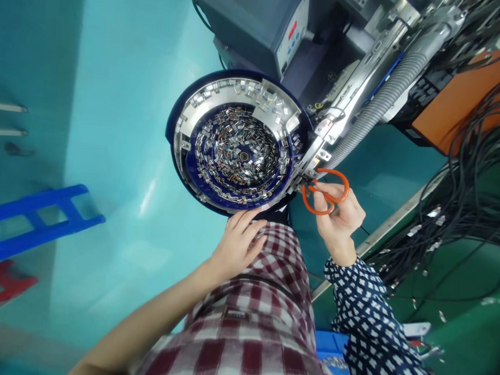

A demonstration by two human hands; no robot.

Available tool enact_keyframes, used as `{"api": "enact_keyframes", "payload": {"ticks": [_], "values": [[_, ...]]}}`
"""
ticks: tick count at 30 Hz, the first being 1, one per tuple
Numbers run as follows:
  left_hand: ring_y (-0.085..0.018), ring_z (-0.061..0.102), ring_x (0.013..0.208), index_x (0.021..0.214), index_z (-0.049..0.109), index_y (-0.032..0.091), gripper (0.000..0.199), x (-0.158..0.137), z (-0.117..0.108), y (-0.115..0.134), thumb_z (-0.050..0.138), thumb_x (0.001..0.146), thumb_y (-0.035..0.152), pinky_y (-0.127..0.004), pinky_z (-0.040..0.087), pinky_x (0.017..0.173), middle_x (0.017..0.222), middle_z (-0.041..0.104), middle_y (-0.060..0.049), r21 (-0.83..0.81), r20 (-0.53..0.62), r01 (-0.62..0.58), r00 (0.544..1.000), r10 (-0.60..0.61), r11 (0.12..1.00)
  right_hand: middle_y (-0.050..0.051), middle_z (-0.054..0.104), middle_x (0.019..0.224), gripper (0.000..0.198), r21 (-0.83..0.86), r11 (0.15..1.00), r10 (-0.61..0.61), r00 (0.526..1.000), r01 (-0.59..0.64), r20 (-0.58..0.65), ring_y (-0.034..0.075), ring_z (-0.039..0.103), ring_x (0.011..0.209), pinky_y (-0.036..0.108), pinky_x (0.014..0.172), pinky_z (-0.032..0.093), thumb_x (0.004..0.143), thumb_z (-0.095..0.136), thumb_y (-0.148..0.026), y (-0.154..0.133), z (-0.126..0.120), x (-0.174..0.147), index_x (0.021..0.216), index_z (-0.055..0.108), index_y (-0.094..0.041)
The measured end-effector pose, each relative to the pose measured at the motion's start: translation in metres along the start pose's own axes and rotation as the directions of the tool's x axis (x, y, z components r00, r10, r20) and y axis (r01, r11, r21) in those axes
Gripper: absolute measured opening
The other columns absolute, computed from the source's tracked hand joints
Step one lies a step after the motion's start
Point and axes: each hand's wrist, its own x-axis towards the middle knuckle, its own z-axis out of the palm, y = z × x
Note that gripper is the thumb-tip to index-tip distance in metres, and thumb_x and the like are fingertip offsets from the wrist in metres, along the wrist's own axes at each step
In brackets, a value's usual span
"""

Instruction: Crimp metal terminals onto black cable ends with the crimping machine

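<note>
A round dark-blue feeder bowl (192, 177) filled with small shiny metal pieces (251, 146) stands in front of me. My left hand (242, 243) is at its near edge, fingers stretched out with nothing in them. Whether the fingertips touch the rim I cannot tell. To the right, my right hand (340, 215) grips orange-handled scissors (343, 185). Their handles show beside the hand, while the blades point toward the metal feed track (323, 138) and are mostly hidden. The track leads from the bowl's right side up to the right.
A grey control box (255, 23) with a red display sits behind the bowl. A grey corrugated hose (395, 86) runs along the track. Black cables (458, 205) hang in a bundle at right, near an orange panel (462, 102). A blue plastic stool (39, 218) stands at left.
</note>
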Motion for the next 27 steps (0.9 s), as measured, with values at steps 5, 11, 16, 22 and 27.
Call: {"api": "enact_keyframes", "payload": {"ticks": [5,11,16,22,27], "values": [[-0.030,0.048,0.128,0.123,0.056,0.018,0.029,0.000,0.000,0.000,0.053,0.095,0.021,-0.051,0.042,0.106,0.142,0.052,-0.015,0.005,-0.006,-0.011,1.000,0.011,1.000,0.003,0.075,0.093,0.021,-0.025,1.000,0.010,1.000,-0.011,-0.012,0.020,0.070,0.083,0.036,0.074,0.056,0.086,0.068,-0.020,0.006,0.001,0.004,0.105,0.071,-0.026],[-0.030,0.048,0.127,0.123,0.056,0.018,0.027,0.001,-0.001,0.000,0.052,0.096,0.022,-0.052,0.043,0.105,0.141,0.053,-0.015,0.004,-0.001,-0.009,1.000,0.009,1.000,0.003,0.075,0.090,0.017,-0.031,0.999,0.010,0.999,-0.012,-0.048,0.020,0.069,0.080,0.036,0.073,0.056,0.087,0.067,-0.022,0.009,0.000,0.009,0.103,0.071,-0.025],[-0.029,0.050,0.124,0.122,0.056,0.017,0.027,0.004,-0.003,0.001,0.052,0.096,0.021,-0.051,0.044,0.102,0.140,0.053,-0.016,0.003,0.001,-0.018,1.000,0.018,1.000,0.003,0.075,0.091,0.014,-0.050,0.999,0.014,0.999,-0.015,-0.031,0.020,0.070,0.081,0.037,0.074,0.056,0.088,0.065,-0.025,0.012,0.001,0.014,0.102,0.071,-0.025],[-0.029,0.050,0.125,0.123,0.054,0.018,0.028,0.005,-0.003,0.001,0.053,0.095,0.019,-0.049,0.044,0.103,0.142,0.052,-0.015,-0.014,0.012,-0.015,1.000,0.015,1.000,0.003,0.075,0.091,0.016,-0.045,0.999,0.003,0.999,-0.005,-0.047,0.020,0.070,0.080,0.037,0.075,0.056,0.088,0.065,-0.022,0.015,0.001,0.020,0.103,0.071,-0.025],[-0.028,0.052,0.122,0.124,0.053,0.019,0.029,0.007,-0.003,0.001,0.053,0.096,0.019,-0.049,0.045,0.101,0.141,0.053,-0.015,-0.011,0.005,-0.020,1.000,0.020,1.000,0.004,0.075,0.093,0.017,-0.038,0.999,0.023,0.999,-0.025,-0.046,0.021,0.070,0.082,0.037,0.075,0.057,0.087,0.067,-0.021,0.016,0.001,0.021,0.103,0.071,-0.025]]}}
